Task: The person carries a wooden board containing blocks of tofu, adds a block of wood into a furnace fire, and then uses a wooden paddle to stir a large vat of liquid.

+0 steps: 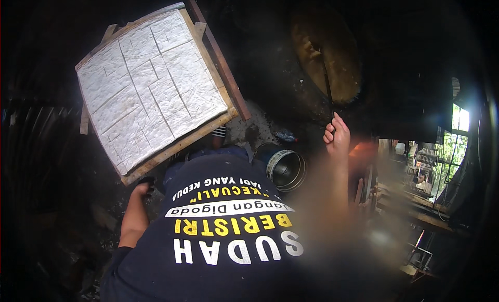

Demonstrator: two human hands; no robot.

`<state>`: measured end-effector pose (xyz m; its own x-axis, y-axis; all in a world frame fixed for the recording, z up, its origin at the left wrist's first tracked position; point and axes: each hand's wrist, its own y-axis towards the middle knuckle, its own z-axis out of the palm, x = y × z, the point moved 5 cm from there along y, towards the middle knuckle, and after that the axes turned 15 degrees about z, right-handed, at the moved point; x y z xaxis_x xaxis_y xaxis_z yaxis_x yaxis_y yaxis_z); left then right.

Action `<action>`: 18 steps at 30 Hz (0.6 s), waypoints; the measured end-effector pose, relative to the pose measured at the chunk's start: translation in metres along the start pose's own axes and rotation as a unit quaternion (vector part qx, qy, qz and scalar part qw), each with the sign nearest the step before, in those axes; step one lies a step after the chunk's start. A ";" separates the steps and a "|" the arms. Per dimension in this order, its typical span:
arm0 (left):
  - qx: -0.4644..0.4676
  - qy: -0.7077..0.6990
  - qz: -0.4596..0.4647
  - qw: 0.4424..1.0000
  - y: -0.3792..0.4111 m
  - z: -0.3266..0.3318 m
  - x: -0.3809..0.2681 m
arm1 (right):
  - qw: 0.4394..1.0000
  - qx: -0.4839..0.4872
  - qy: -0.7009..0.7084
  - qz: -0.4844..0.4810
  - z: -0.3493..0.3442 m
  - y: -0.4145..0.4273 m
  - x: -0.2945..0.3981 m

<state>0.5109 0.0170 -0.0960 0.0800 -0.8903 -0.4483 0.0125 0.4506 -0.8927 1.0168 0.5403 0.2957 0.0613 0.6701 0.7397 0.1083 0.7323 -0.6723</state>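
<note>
My right hand [337, 136] grips the end of a long, thin dark handle [327, 81]. The handle reaches into a large round pan of brown liquid [345, 68], where its far end is hard to make out. Pale bits [312, 48] show around that end. On my left, a wide white slab [144, 91], which looks like tofu, lies on a wooden board [179, 148] and is scored with straight cuts into blocks. Below the board's near corner hangs my left hand [144, 188], its fingers in shadow; I see nothing held in it.
An open metal can [286, 170] stands between my body and right arm, with a plastic bottle [286, 136] beyond it. A reddish-brown beam [220, 60] runs along the board's right side. Orange firelight [362, 149] glows right of my forearm. Smoke or blur veils the lower right.
</note>
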 end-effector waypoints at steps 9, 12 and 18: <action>-0.053 -0.022 0.010 0.998 -0.018 0.037 -0.062 | 0.997 -0.055 0.022 -0.047 -0.028 0.079 0.036; -0.092 -0.065 -0.005 0.994 -0.040 0.059 -0.083 | 0.989 -0.119 0.009 -0.082 -0.055 0.125 0.063; -0.101 -0.032 0.016 0.994 -0.075 0.091 -0.074 | 0.963 -0.228 -0.109 -0.093 -0.139 0.243 0.095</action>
<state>0.5944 0.0549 0.0080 0.1408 -0.8672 -0.4777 -0.1905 0.4497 -0.8726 1.1873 0.7649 0.2062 -0.2064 0.5778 0.7896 0.5253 0.7463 -0.4088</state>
